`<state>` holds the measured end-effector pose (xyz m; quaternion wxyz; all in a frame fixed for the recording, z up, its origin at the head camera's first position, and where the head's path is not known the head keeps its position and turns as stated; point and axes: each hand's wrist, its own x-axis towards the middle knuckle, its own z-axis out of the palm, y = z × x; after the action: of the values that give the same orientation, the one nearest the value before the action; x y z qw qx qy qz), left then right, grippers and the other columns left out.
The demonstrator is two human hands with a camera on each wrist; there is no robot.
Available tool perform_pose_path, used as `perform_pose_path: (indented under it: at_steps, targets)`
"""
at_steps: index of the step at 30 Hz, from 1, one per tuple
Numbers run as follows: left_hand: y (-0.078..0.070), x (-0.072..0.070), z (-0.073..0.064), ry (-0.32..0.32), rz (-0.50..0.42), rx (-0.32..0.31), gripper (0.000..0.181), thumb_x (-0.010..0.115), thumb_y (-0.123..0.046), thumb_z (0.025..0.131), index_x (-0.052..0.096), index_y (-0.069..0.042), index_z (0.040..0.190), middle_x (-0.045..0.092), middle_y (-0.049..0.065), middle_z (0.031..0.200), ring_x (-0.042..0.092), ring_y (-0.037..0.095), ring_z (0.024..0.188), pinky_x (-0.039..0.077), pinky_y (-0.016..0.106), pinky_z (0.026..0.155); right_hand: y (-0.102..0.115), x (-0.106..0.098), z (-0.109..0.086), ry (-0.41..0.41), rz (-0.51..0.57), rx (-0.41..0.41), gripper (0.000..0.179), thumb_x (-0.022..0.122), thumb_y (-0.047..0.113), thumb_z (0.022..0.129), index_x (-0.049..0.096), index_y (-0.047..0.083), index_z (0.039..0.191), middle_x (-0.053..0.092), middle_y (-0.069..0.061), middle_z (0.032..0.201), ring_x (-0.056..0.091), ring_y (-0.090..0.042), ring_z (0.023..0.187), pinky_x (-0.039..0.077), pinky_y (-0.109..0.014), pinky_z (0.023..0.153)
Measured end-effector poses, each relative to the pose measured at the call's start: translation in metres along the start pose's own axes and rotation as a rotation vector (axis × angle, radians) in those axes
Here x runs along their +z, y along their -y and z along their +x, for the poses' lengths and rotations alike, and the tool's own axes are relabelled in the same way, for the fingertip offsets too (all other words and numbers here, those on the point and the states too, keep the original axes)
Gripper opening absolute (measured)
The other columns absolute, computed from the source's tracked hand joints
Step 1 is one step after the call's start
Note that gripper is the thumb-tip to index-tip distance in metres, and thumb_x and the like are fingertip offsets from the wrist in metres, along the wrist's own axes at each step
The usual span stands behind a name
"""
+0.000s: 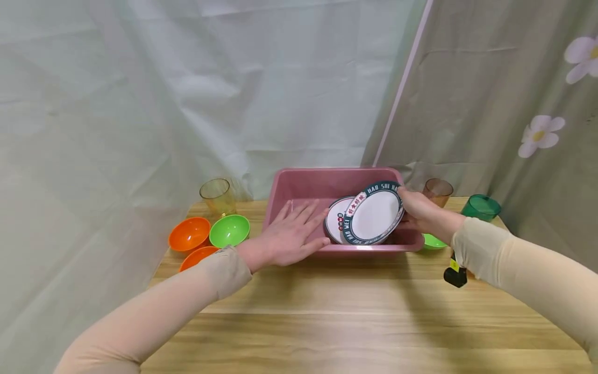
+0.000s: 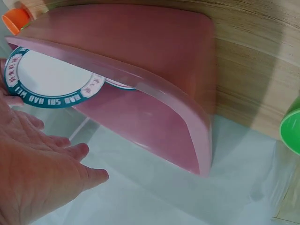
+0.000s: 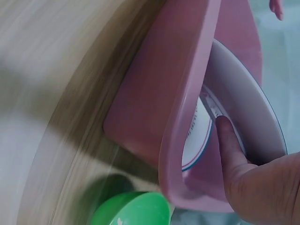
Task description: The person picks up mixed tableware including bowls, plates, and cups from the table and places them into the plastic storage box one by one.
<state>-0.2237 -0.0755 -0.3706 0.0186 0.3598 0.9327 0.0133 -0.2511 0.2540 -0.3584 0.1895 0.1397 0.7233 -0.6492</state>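
Note:
My right hand (image 1: 420,210) grips a white plate (image 1: 376,215) with a dark green lettered rim by its right edge. The plate is tilted inside a pink basin (image 1: 336,176) and partly covers another white plate (image 1: 334,221) with red marks. In the right wrist view, the thumb lies against the underside of the held plate (image 3: 241,93). My left hand (image 1: 291,236), fingers spread and straight, hovers at the basin's left front and holds nothing. In the left wrist view, that hand (image 2: 42,159) is near the basin's rim.
Left of the basin are orange bowls (image 1: 189,234), a light green bowl (image 1: 230,231) and a yellowish clear cup (image 1: 217,195). At right stand an orange-brown cup (image 1: 438,191), a green cup (image 1: 481,208), a green bowl (image 1: 433,241) and a black object (image 1: 455,275). A curtain hangs behind.

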Motion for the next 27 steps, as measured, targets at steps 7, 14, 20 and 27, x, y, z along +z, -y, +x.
perform_pose_path:
  at_steps: [7,14,20,27]
  targets:
    - [-0.002,0.0,0.001,0.025,0.002,-0.008,0.082,0.018,-0.074,0.101,0.007,-0.026,0.166,0.001,0.005,0.172,0.002,0.026,0.157,-0.011,0.051,0.122,0.0,0.013,0.013,0.028,-0.017,0.014,0.067,0.017,0.042,0.112,0.012,-0.004,0.161,0.045,-0.033,0.137,0.051,-0.042,0.128,0.043,-0.056,0.108]
    - [-0.004,0.0,0.0,0.027,0.001,-0.017,0.082,0.017,-0.073,0.101,0.009,-0.023,0.167,0.002,0.005,0.172,0.004,0.027,0.157,-0.008,0.053,0.122,0.0,0.015,0.022,0.042,-0.001,0.034,0.064,0.013,0.038,0.112,0.016,-0.004,0.16,0.047,-0.031,0.136,0.055,-0.039,0.12,0.043,-0.056,0.108]
    - [-0.005,0.0,-0.001,0.033,-0.006,-0.016,0.081,0.016,-0.073,0.101,0.007,-0.024,0.166,0.002,0.005,0.172,0.005,0.027,0.157,-0.008,0.053,0.122,-0.003,0.013,0.025,0.018,0.025,0.065,0.065,0.012,0.038,0.112,0.016,-0.006,0.159,0.047,-0.029,0.137,0.058,-0.033,0.113,0.043,-0.055,0.109]
    - [-0.007,-0.001,0.0,0.038,-0.024,-0.004,0.082,0.016,-0.073,0.101,0.008,-0.024,0.166,0.001,0.005,0.172,0.005,0.027,0.157,-0.011,0.052,0.122,-0.009,0.011,0.028,-0.005,0.03,0.06,0.063,0.015,0.037,0.112,0.021,-0.008,0.156,0.052,-0.023,0.119,0.063,-0.023,0.091,0.055,-0.048,0.093]
